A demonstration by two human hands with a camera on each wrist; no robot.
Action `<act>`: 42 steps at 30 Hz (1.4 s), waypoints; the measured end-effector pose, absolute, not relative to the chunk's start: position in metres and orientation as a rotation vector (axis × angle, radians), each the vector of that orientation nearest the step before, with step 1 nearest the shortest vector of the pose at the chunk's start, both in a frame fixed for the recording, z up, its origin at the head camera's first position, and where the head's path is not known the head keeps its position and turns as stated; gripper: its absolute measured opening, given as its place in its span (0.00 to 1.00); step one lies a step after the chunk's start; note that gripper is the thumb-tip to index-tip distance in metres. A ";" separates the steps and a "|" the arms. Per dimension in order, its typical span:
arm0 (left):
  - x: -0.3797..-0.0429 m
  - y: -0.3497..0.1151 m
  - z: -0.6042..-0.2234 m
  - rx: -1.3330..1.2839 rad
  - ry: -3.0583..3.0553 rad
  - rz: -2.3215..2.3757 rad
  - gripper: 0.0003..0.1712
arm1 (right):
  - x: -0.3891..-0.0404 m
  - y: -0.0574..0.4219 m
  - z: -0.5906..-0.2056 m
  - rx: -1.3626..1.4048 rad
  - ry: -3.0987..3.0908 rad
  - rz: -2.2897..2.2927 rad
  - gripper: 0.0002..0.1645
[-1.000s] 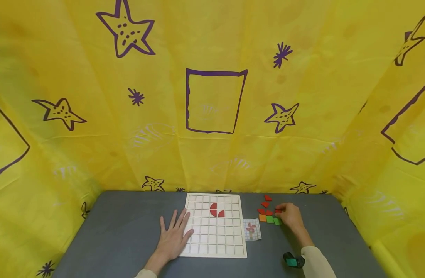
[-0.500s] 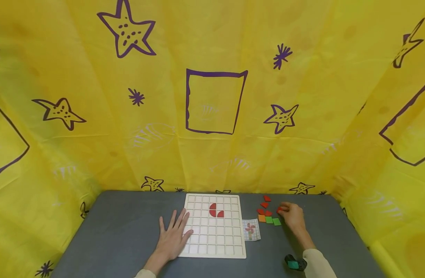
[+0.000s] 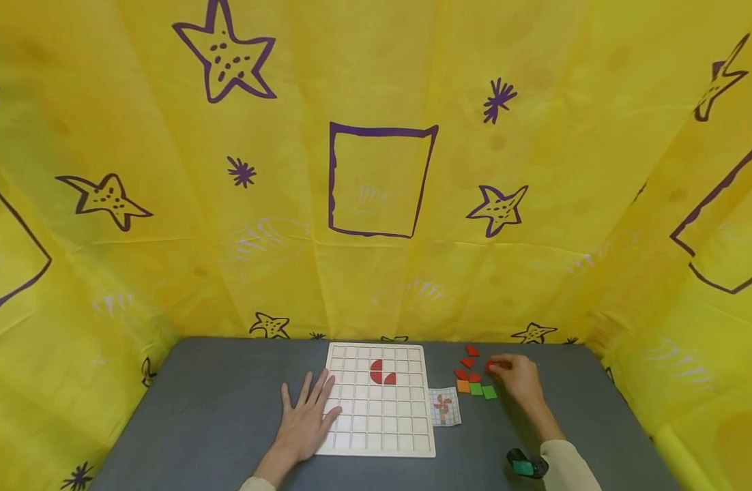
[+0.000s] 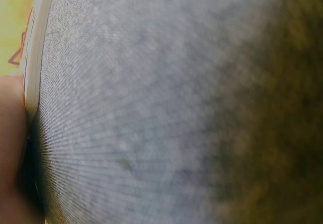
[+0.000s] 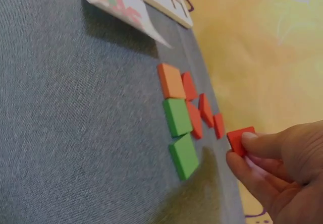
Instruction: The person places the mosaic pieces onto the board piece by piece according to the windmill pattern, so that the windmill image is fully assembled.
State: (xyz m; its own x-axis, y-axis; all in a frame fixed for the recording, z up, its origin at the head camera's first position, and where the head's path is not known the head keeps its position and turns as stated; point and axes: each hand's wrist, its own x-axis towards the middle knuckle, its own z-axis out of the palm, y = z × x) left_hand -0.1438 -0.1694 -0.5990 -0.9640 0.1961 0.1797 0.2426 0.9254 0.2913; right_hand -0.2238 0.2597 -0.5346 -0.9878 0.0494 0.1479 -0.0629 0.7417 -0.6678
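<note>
A white grid board (image 3: 376,423) lies on the grey table, with red quarter-circle tiles (image 3: 377,372) set in its upper cells. Spread flat, my left hand (image 3: 306,416) rests on the board's left edge; in the left wrist view only a bit of that hand (image 4: 11,133) shows at the side. My right hand (image 3: 518,377) is raised a little over the table at the right, pinching a red tile (image 5: 239,139) between thumb and fingers. Left of it lie several loose red tiles (image 5: 194,119), an orange square tile (image 5: 171,80) and two green square tiles (image 5: 177,117).
A small paper card (image 3: 444,407) printed with a red pinwheel pattern on a grid touches the board's right side, its edge curling up. Yellow cloth (image 3: 376,286) with starfish drawings hangs behind the table. A dark strapped device (image 3: 527,465) sits at the right wrist.
My right hand has lifted the red tile away from beside the green tiles and turned it in the fingers. The left hand has stayed in place on the board.
</note>
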 end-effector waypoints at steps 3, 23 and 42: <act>-0.144 -0.169 -0.599 -0.326 -2.960 -0.454 0.37 | -0.225 0.257 -0.532 0.037 -2.796 1.073 0.08; -0.145 -0.170 -0.601 -0.319 -2.959 -0.468 0.37 | -0.228 0.230 -0.522 0.052 -2.794 1.214 0.10; -0.146 -0.170 -0.604 -0.322 -2.937 -0.455 0.37 | -0.233 0.197 -0.523 0.115 -2.774 1.308 0.08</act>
State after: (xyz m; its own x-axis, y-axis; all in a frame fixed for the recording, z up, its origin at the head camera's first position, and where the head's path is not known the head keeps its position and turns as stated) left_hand -0.1458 -0.1695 -0.6042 -0.9654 0.1870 0.1815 0.2332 0.9309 0.2812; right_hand -0.2326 0.1975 -0.5233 -0.9946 -0.0368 0.0975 -0.0986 0.6343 -0.7668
